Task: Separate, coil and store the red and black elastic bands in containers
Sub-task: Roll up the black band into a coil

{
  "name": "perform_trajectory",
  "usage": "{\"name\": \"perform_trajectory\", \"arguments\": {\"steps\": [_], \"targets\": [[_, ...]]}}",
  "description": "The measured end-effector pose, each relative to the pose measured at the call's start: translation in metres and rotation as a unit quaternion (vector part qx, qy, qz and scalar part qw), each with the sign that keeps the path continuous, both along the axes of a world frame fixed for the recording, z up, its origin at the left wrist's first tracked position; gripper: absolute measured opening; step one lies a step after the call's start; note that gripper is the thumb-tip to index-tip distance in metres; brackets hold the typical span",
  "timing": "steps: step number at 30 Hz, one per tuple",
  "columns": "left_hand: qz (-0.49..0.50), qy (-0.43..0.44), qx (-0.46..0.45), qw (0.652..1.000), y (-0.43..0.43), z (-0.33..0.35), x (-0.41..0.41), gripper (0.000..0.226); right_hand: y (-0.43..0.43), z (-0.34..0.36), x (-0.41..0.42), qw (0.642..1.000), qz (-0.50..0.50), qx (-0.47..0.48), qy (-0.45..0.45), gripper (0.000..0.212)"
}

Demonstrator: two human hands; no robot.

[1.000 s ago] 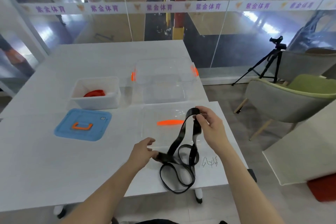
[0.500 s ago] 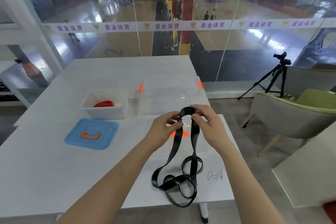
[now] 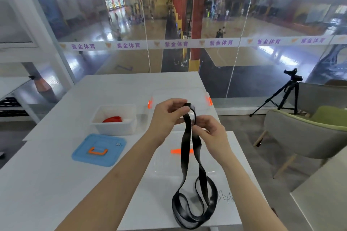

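Observation:
A long black elastic band (image 3: 187,148) hangs from both my hands above the white table; its lower loops (image 3: 193,206) rest near the table's front edge. My left hand (image 3: 165,114) and my right hand (image 3: 210,131) pinch the band's top end close together, folding it over. A red band (image 3: 112,119) lies coiled inside a small white box (image 3: 114,127) at the left. Behind my hands stands a clear box (image 3: 180,93) with orange clips, partly hidden.
A blue lid (image 3: 99,150) with an orange handle lies left of my arms. A clear lid with an orange handle (image 3: 175,151) lies under the band. A glass wall runs behind the table (image 3: 47,184). Chairs (image 3: 304,133) and a tripod (image 3: 287,95) stand at right.
My left hand rose from the table to join my right at the band's top end. Both hands lifted the band higher and began folding its tip. The view tilted up.

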State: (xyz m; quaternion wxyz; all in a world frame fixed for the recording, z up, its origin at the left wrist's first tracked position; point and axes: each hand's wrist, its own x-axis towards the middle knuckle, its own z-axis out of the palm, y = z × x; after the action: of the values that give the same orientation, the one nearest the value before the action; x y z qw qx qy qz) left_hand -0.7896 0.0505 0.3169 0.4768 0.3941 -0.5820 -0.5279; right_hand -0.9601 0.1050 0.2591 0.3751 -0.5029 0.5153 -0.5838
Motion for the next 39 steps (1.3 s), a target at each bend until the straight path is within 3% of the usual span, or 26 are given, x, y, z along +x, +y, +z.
{"name": "perform_trajectory", "arguments": {"steps": [11, 21, 30, 34, 39], "targets": [[0.026, 0.068, 0.003, 0.997, 0.014, 0.012, -0.013, 0.020, 0.005, -0.004, 0.016, 0.990, -0.011, -0.029, -0.134, 0.020], [0.039, 0.099, 0.004, 0.994, 0.011, 0.007, -0.004, 0.019, 0.005, -0.004, 0.028, 0.990, -0.059, -0.077, -0.101, 0.024], [0.017, 0.253, 0.061, 0.966, 0.006, 0.001, -0.006, 0.024, 0.003, -0.002, 0.024, 0.981, -0.057, -0.043, -0.182, 0.019], [0.028, 0.171, 0.021, 0.985, 0.004, -0.007, 0.010, 0.028, -0.001, 0.005, 0.014, 0.988, -0.082, -0.059, -0.120, 0.020], [0.031, -0.060, -0.044, 0.997, 0.002, -0.015, 0.035, 0.030, -0.002, 0.017, 0.002, 0.994, -0.056, -0.088, -0.024, 0.028]]}}
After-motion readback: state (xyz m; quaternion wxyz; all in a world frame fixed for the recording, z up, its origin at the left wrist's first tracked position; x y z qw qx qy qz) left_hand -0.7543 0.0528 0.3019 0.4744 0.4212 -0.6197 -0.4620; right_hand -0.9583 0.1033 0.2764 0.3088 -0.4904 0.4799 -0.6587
